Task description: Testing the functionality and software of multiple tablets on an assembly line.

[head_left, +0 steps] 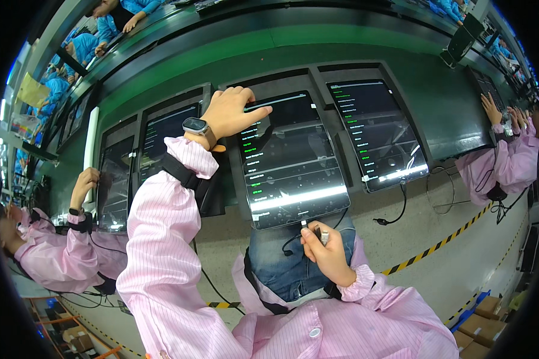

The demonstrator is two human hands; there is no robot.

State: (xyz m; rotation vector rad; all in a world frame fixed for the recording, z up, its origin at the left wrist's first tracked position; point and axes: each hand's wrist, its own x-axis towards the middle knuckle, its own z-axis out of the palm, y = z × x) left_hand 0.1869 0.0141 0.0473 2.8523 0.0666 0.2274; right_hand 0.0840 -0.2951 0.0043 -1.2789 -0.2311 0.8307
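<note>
On the green bench in the head view, I see the left hand raised over the middle tablet, index finger stretched out with its tip on the upper left of the lit screen, the other fingers loosely curled and apart, gripping nothing. A smartwatch sits on that wrist above a pink striped sleeve. Right hand is low, just under the tablet's bottom edge, fingers pinched together on a cable plug with a silvery end; plug looks close to the tablet's lower edge, can't tell if it is seated. Middle tablet leans in a dark slot holder, screen showing a list with green marks. Another tablet stands just right of it, a cable trailing from below it; two more tablets to the left. Co-worker hand at far left touches the outermost screen; another co-worker in pink at far right. Cardboard boxes low right on the floor.
</note>
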